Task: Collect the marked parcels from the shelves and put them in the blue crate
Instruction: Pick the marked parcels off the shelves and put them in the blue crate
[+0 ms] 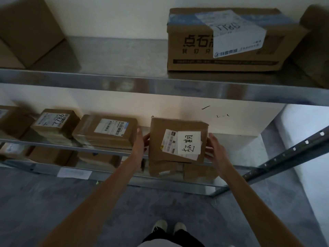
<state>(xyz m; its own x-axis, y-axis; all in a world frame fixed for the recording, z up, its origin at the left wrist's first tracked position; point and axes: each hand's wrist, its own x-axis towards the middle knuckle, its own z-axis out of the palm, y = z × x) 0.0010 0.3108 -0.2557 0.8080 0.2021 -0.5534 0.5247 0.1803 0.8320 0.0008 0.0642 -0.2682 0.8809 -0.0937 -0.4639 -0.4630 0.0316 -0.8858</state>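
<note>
Cardboard parcel (178, 139) with handwritten white slip (189, 142), tilted at middle shelf (53, 142) edge, left hand (141, 141) and right hand (214, 148) fingers clasping its 2 opposite sides

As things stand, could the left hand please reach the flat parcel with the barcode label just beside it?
Probably yes: the left hand is right beside the barcode parcel, nothing between them, but it is holding the marked parcel.

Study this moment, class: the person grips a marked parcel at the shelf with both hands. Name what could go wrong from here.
1. The left hand and right hand press only the sides of the marked parcel, so it might slip out.
2. The neighbouring box sits close to the left hand and could get knocked.
3. The handwritten slip looks loosely attached and might peel off.
</note>
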